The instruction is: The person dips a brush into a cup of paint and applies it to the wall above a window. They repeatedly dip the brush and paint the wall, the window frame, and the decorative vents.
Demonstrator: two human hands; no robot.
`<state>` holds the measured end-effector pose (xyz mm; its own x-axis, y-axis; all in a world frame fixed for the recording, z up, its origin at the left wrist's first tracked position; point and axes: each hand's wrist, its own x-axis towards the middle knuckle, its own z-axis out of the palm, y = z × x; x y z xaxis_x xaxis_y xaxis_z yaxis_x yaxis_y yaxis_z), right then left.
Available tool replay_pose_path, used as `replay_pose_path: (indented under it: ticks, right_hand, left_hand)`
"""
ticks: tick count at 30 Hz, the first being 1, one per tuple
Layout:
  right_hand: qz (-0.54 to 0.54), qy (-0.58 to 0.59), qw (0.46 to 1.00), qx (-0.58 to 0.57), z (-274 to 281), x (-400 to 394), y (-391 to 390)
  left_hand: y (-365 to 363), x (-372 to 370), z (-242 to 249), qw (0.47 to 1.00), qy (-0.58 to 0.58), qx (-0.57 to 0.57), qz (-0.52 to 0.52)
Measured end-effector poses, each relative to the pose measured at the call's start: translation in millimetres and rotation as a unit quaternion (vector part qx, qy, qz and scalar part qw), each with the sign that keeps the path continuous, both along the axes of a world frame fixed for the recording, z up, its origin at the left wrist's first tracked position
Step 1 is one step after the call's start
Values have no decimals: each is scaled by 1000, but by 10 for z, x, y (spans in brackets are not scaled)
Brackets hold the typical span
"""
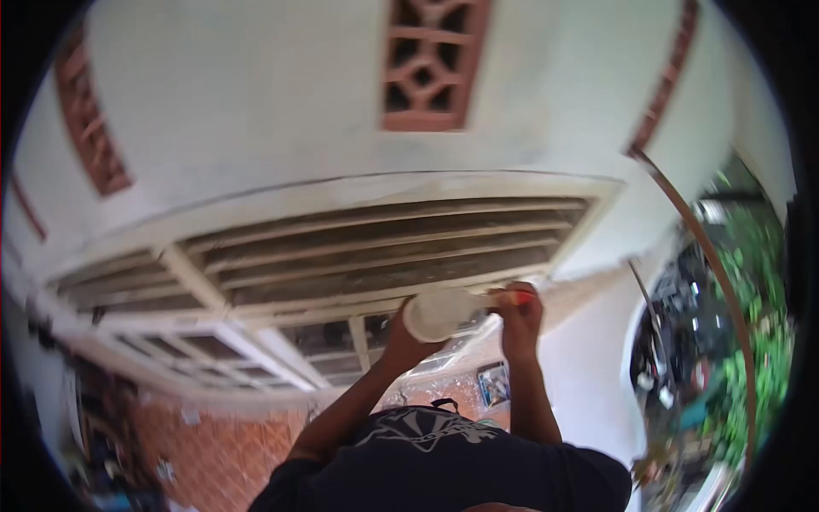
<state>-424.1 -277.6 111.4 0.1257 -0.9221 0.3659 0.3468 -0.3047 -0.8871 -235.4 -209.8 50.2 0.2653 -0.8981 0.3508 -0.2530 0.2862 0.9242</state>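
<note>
My left hand is wrapped round the side of a round white tub, held up at arm's length in front of the window frame. Close to the tub's right side, my right hand is closed around a small tool with a red handle. A pale part of that tool points from the fingers toward the tub. Its working end is blurred, and I cannot tell its exact kind.
Behind the hands runs a cream window frame with slatted vents above glass panes. Reddish patterned vent blocks sit higher in the white wall. Below lies an orange tiled floor with a dark rectangular item. Plants stand at right.
</note>
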Motion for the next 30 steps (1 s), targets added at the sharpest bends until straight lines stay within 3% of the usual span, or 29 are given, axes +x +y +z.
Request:
replay_pose_path:
  ticks: [3, 6, 9, 21, 30]
  right_hand:
    - [26, 15, 998, -51, -62, -51, -18]
    - [27, 1, 998, -55, -124, -16, -44]
    - [65, 14, 997, -44, -175, 2, -81]
    - [152, 14, 988, -34, -232, 472, -138]
    - [143, 21, 989, -15, -248, 752, -61]
  left_hand:
    - [41, 27, 87, 1000, 8, -26, -2]
    - [69, 57, 71, 996, 53, -37, 53]
    - [114, 95, 24, 996, 76, -22, 35]
    - [363, 329, -216, 991, 54, -45, 113]
    - [550, 587, -235, 987, 42, -65, 141]
